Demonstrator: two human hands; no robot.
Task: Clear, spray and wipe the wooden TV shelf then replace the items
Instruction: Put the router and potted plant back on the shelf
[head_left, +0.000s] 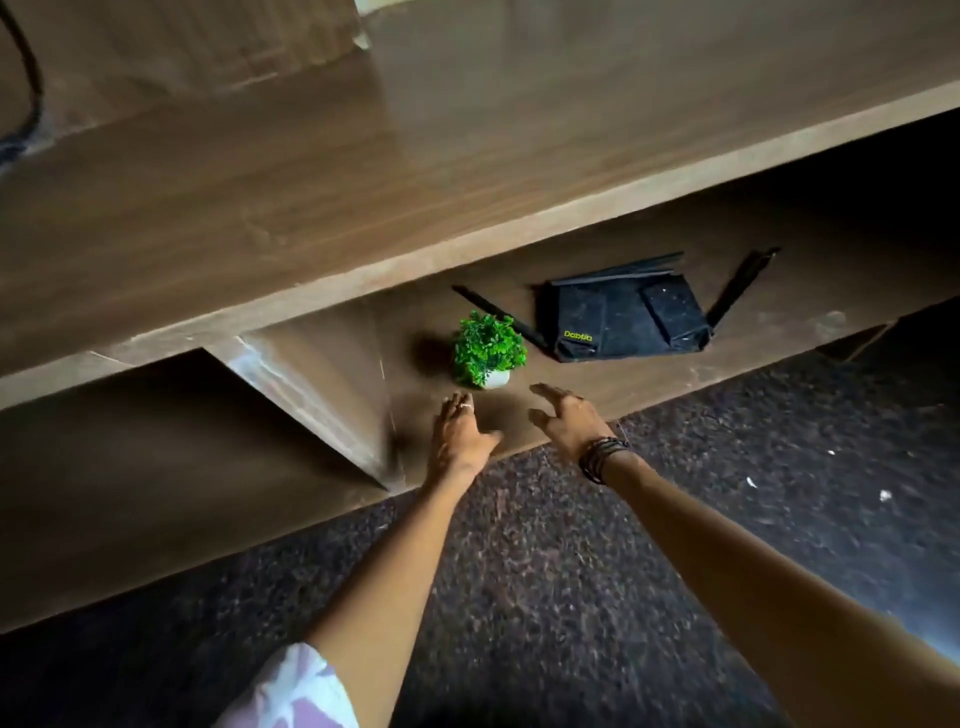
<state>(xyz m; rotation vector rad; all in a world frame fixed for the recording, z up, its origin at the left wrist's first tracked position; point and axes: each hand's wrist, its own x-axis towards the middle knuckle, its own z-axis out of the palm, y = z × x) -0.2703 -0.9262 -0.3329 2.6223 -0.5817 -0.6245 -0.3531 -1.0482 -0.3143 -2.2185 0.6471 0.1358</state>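
A small green plant in a white pot (488, 349) stands on the lower board of the wooden TV shelf (613, 384). To its right lies a dusty black router (628, 319) with thin antennas spread out. My left hand (460, 431) is just below and left of the pot, fingers apart, empty, with a ring on one finger. My right hand (569, 415) is just below and right of the pot, fingers spread, empty, with dark bracelets on the wrist. Neither hand touches the pot.
The shelf's top board (363, 171) overhangs the lower compartment. A slanted wooden divider (317, 384) closes the compartment on the left. A black cable (28, 78) hangs at the upper left. Dark speckled carpet (571, 571) lies in front of the shelf.
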